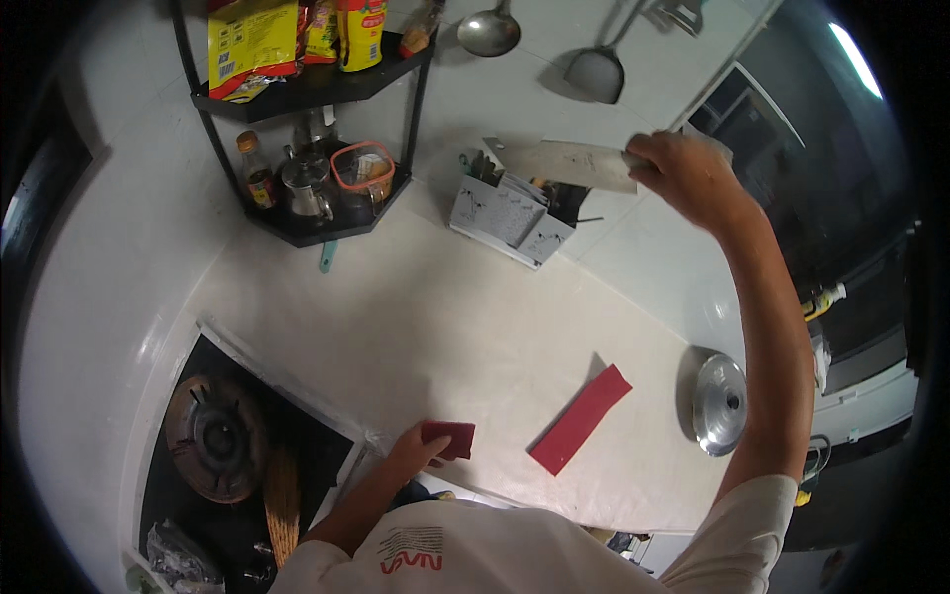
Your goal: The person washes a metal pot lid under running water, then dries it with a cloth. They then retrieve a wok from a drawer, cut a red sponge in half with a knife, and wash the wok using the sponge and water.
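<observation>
My right hand is raised at the upper right, closed on the handle of a broad-bladed kitchen knife. The blade points left, over or in front of a grey-white utensil holder; whether it touches the holder I cannot tell. Near the counter's front edge my left hand grips a small dark red piece, its material unclear, between thumb and fingers. A longer strip of the same red lies slantwise on the pale counter, to the right of that hand.
At left is a gas burner with a straw-like brush beside it. A black corner shelf bears bottles, packets and a metal pot. A ladle and a spatula hang on the wall. A round metal lid stands at right.
</observation>
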Available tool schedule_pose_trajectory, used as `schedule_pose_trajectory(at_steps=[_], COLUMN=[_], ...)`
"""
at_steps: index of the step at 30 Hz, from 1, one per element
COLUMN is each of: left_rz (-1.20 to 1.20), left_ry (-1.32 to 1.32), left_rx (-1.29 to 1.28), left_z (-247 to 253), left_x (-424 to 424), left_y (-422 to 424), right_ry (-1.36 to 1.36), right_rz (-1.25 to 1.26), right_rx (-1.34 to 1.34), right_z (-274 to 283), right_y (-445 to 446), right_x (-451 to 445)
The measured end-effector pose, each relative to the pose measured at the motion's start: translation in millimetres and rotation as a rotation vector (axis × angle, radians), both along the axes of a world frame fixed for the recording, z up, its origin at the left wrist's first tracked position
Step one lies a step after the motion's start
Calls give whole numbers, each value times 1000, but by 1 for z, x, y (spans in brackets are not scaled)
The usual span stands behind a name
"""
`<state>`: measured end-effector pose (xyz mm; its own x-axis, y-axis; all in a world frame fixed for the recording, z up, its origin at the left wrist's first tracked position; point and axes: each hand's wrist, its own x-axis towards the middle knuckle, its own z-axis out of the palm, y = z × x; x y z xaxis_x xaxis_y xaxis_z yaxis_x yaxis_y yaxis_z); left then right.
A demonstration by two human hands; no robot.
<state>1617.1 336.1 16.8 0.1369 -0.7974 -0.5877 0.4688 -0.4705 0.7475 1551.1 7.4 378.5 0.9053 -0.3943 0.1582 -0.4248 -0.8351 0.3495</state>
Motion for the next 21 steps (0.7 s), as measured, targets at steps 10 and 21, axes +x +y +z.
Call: schedule_pose_trajectory(at_steps=[10, 21], left_rz=[121, 131], left_ry=[42, 93], left_rx=[-17, -17], left_z=[-29, -31], left_x=[37, 50], left_y=[10, 9], right_ry=[417, 462], right_rz=[-214, -223], right_rx=[-3, 47], right_z=[-27, -48], right_y=[-77, -94], right_x=[114, 113])
